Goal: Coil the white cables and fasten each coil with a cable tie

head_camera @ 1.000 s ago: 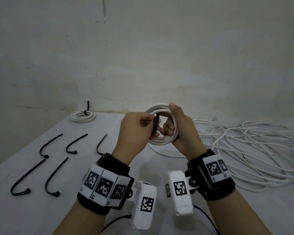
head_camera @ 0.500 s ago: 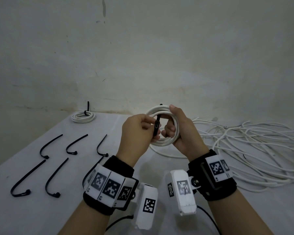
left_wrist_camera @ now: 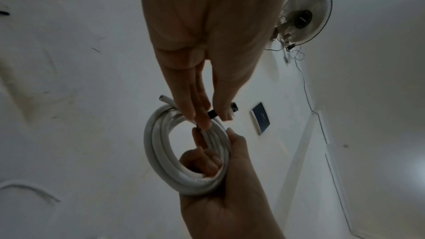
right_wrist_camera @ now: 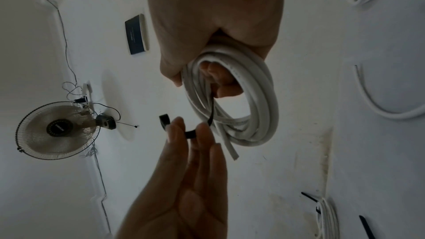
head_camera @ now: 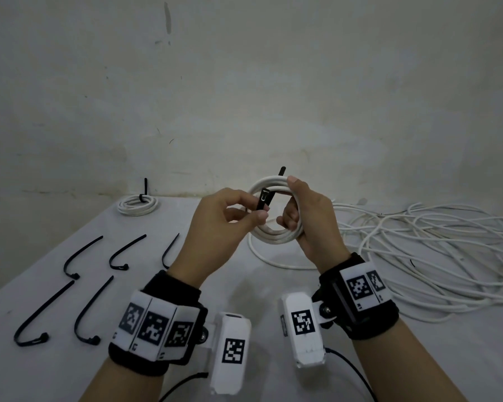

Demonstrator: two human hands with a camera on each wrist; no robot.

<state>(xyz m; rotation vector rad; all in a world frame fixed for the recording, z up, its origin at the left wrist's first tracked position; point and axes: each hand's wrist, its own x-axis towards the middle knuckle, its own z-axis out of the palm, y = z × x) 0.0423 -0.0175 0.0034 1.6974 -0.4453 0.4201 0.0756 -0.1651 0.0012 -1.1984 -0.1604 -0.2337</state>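
Head view: the right hand [head_camera: 311, 219] grips a white cable coil [head_camera: 273, 236] held upright above the table [head_camera: 244, 285], fingers curled through its middle and thumb on top. The left hand [head_camera: 218, 224] pinches the head end of a black cable tie [head_camera: 263, 198] between thumb and forefinger, just in front of the coil; the tie's tail pokes up behind the coil's top. A finished coil [head_camera: 137, 204] with its own tie lies at the far left corner of the table. Five loose ties [head_camera: 82, 253] lie in two rows on the left, and a heap of loose cable [head_camera: 433, 250] spreads on the right.

Left wrist view: the left hand's fingertips [left_wrist_camera: 202, 115] squeeze the cable tie [left_wrist_camera: 212, 114] at the coil's [left_wrist_camera: 156, 152] rim, while the right hand [left_wrist_camera: 230, 188] wraps the coil from below. A fan [left_wrist_camera: 303, 19] hangs on the wall.

Right wrist view: the right hand [right_wrist_camera: 216, 24] clasps the coil [right_wrist_camera: 260, 97]; the tie [right_wrist_camera: 212, 110] runs through the ring to the left hand's [right_wrist_camera: 184, 179] pinching fingers.
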